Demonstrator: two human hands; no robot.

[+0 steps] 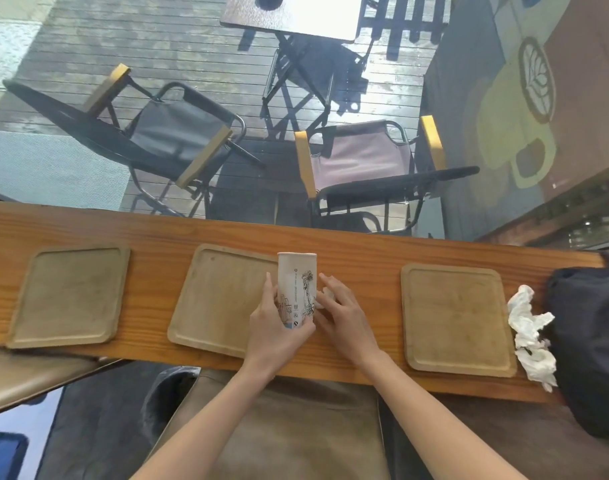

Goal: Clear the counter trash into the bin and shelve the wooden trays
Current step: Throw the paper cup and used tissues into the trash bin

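Gripping a printed paper cup (pixel 297 289) at frame centre: left hand (pixel 279 327) is wrapped around its lower body, fingers closed on it. Cup stands upright over the right edge of the middle wooden tray (pixel 220 299). Right hand (pixel 344 317) sits just beside the cup, fingers spread and loosely curved, touching a small white scrap (pixel 330 292) next to it; can't tell if it actually grips it. Left tray (pixel 69 296) sits at the left of the frame, right tray (pixel 457 320) at the right, all three flat on the wooden counter (pixel 358 251), well apart. Crumpled white napkin (pixel 530 336) lies just right of the right tray, against a dark bag (pixel 590 344) at the frame's right edge.
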